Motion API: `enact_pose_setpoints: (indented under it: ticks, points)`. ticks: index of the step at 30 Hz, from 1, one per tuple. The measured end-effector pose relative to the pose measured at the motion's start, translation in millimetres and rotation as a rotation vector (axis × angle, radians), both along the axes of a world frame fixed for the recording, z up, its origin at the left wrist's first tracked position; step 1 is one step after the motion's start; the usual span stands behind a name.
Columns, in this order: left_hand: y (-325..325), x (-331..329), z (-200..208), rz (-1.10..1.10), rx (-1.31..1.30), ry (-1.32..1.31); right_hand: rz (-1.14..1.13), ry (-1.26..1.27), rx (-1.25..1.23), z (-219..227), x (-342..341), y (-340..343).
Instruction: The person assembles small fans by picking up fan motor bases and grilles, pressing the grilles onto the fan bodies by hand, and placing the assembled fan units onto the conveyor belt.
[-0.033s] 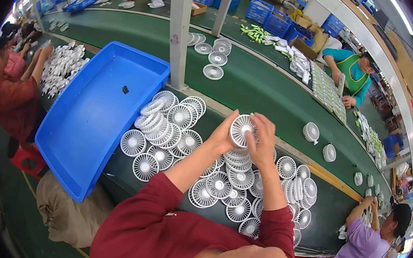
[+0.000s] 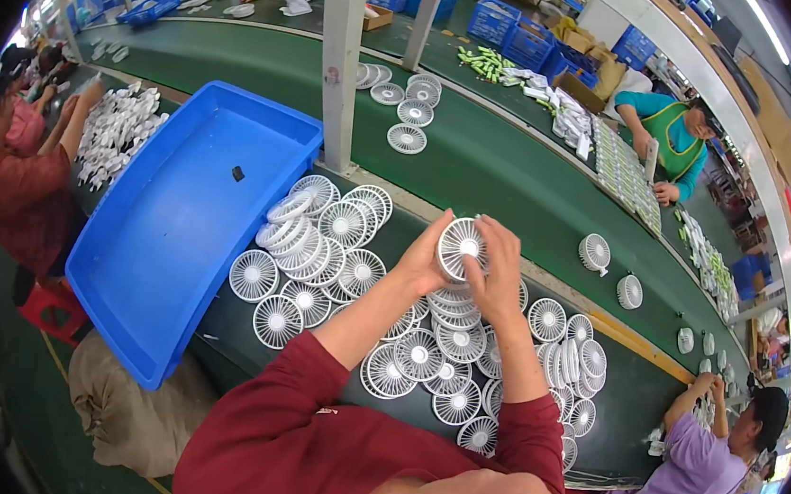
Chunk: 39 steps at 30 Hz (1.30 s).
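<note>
Grilles beside blue tray, black piece inside

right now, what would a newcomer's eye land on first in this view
The big blue tray at left, with a small dark piece inside, probably catches the eye first. Then come the round white grilles across the dark bench, mid-picture, where the left hand and right hand hold a slotted white part.
</note>
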<state>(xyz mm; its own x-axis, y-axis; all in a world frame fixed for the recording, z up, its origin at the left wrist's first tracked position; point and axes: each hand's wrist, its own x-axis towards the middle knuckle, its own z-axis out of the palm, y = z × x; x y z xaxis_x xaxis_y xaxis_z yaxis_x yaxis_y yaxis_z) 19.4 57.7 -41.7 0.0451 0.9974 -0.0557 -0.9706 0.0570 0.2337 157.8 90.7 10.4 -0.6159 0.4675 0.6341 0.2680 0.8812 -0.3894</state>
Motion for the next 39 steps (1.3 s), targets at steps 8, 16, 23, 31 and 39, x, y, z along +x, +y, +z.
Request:
enact_pose_setpoints:
  ticks: [8,16,23,31,39]
  points:
    - [-13.9,1.9,20.2,0.329,-0.059,0.254,0.065,0.004,-0.097,-22.0,-8.2,3.3]
    - [-23.1,16.2,24.0,0.821,0.1,0.99,0.142,0.253,-0.437,-21.0,-30.7,-10.5]
    - [-18.7,17.7,18.9,1.011,0.228,1.148,0.154,0.308,-0.601,-17.5,-41.3,-13.6]
    - [-17.5,5.8,16.8,0.749,0.206,1.637,-0.065,0.215,-0.6,-35.5,-27.9,71.2]
    - [-112.7,11.9,113.4,1.295,0.653,1.289,-0.455,-0.04,-0.074,-50.0,50.1,77.2]
